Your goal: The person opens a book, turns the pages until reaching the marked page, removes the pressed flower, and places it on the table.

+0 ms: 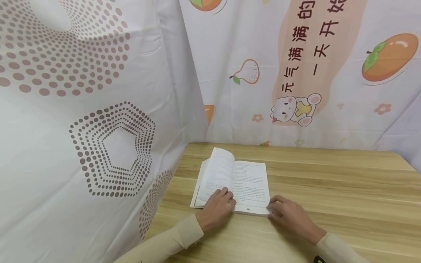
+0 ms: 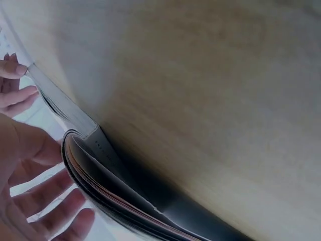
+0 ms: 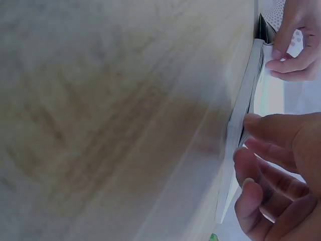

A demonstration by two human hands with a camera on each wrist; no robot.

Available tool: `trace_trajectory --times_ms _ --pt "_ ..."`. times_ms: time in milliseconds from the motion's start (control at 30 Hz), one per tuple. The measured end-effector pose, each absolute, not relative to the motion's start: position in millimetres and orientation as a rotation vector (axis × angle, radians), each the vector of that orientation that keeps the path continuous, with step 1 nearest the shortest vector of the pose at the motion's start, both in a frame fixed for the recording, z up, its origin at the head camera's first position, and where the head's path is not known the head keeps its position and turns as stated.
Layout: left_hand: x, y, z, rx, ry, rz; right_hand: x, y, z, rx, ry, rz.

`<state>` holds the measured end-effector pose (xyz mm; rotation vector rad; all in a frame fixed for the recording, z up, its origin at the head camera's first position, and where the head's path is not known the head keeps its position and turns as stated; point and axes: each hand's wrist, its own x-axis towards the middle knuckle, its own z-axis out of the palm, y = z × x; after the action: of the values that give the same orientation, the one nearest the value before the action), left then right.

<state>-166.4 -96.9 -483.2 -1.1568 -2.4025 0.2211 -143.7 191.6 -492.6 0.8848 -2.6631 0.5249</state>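
An open paperback book [image 1: 250,182] lies on the wooden table, its pages covered in printed text. On its left side a bundle of pages [image 1: 218,171] bows upward over the cover. My left hand [image 1: 217,209] rests on the lower part of the book near the fold; in the left wrist view its fingers [image 2: 55,201] spread loosely over the curved pages. At the lower right corner, my right hand [image 1: 291,215] pinches the page edge between thumb and fingers. The right wrist view shows that thumb [image 3: 261,125] right at the book's edge [image 3: 235,120].
The wooden table [image 1: 335,182] extends to the right of the book. A white curtain with dotted patterns [image 1: 113,149] hangs close along the left side. Behind the table hangs another curtain with fruit prints and Chinese characters [image 1: 299,33].
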Motion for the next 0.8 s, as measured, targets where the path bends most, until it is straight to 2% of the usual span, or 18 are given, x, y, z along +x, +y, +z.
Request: trace_trajectory --times_ms 400,800 --pt "-167.2 -94.3 -483.5 -1.139 -2.456 0.203 -147.0 189.4 -490.4 0.970 -2.482 0.428" --pt "-166.9 -94.1 -483.2 -1.143 -2.479 0.225 -145.7 187.3 -482.1 0.931 -2.505 0.598"
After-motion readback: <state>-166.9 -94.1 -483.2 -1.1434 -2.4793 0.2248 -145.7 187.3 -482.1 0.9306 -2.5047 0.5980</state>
